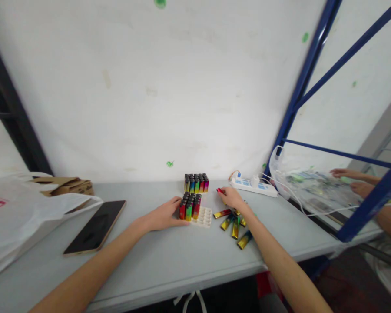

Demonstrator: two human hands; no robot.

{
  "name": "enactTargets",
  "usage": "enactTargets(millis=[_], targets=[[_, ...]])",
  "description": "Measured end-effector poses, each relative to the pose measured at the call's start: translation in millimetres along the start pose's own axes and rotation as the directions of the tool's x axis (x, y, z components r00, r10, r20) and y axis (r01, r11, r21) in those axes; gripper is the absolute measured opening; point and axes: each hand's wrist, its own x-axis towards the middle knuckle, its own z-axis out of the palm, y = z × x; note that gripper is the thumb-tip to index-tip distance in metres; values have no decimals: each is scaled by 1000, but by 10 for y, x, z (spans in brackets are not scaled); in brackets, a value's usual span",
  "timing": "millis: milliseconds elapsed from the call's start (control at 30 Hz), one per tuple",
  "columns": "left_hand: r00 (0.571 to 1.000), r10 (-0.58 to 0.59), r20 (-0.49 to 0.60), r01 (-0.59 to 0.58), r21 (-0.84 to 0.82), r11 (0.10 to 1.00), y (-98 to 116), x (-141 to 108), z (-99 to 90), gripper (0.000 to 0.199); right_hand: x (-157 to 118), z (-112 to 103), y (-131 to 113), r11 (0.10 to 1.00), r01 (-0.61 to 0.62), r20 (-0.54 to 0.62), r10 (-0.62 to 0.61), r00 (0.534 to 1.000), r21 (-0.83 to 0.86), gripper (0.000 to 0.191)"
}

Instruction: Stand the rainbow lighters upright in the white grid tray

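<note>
A white tray [204, 217] with round holes lies on the grey table, its left part filled with upright colourful lighters [189, 208]. My left hand [167, 214] is spread at the tray's left side, thumb along the front edge and fingers behind. Behind stands a second block of upright lighters [196, 183]. Just right of it, my right hand [230, 198] is closed on a red lighter [219, 191], whose end sticks out past the fingertips. Several loose gold and multicoloured lighters [235, 228] lie in a pile below my right hand, partly hidden by my forearm.
A dark phone [96, 227] and a white plastic bag [16, 217] lie at the left, with cardboard [68, 186] behind. A white power strip [254, 187] sits at the back right. Beyond the blue metal frame [293, 104], another person's hands are near a clear bag [309, 187].
</note>
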Motion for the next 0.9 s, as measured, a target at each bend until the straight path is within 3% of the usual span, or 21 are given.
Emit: enactTargets(millis=[67,167,233,300,367,567,733,900], targets=[[1000,-1,-6,1,-4,1000,-2,-1,0,72,13,4,19,972,34,-32,-28,999,234,24],[1000,-15,7,15,6,1000,5,0,-2,73,-16,15,-35,740,77,-63,-47,997,668,29],[1000,-22,12,22,8,1000,12,1,-4,73,-54,24,-127,596,49,-18,-58,998,802,36],[1000,-19,5,18,4,1000,17,2,-6,72,-95,35,-238,535,5,26,-51,998,845,40],[1000,-9,-2,9,-2,1000,16,2,-6,72,-136,51,-335,568,6,10,-25,1000,823,42],[1000,10,-6,-10,-5,1000,0,1,3,72,-243,151,-439,782,170,-223,-41,974,600,52],[1000,-2,2,2,3,1000,2,3,0,71,-307,190,-480,820,176,-247,-44,968,545,38],[1000,5,3,-5,-10,1000,11,1,-7,70,-377,138,-555,829,218,-259,-92,961,515,43]])
